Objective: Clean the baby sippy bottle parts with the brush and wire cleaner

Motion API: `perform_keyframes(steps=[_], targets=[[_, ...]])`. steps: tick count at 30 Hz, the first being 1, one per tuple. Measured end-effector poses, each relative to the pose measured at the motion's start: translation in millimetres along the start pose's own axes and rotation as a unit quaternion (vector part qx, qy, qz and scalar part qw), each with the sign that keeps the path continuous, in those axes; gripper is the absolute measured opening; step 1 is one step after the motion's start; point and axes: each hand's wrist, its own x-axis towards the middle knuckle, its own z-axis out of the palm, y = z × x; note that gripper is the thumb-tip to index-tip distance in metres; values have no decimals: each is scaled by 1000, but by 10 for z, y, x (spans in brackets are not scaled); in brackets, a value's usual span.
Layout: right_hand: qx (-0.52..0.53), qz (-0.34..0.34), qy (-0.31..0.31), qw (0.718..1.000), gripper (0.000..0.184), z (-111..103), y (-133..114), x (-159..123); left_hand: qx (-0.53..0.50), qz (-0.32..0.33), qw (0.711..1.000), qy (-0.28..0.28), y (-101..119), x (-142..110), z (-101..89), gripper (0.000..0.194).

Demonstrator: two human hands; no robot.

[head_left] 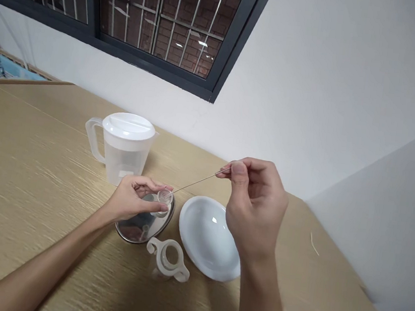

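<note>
My left hand pinches a small clear round plastic piece between thumb and fingers, above a shiny metal plate. In my right hand is a thin metal rod, gripped near its upper end. It slants down to the left, and its lower tip meets the clear piece; whether it goes inside I cannot tell. Below the hands stands a translucent plastic container with a round opening and a lug on either side. A white bowl sits between that container and my right forearm, which partly covers it.
A translucent pitcher with a white lid stands behind my left hand, its handle to the left. White walls and a barred window border the wooden table. A thin pale strip lies at the right.
</note>
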Motion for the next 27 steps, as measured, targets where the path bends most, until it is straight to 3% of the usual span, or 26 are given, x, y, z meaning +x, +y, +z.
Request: perform_keyframes(steps=[8, 16, 21, 27], targets=[[-25, -7, 15, 1000, 8, -22, 5, 14, -19, 8, 1000, -7, 6, -5, 14, 33], [-32, -11, -110, 993, 12, 94, -44, -79, -2, -15, 1000, 20, 3, 5, 45, 32], [-58, -36, -131, 989, 14, 299, 20, -168, 3, -15, 999, 39, 25, -5, 62, 32], [-43, -9, -184, 982, 15, 441, 126, -211, 8, -35, 998, 50, 24, -4, 74, 35]])
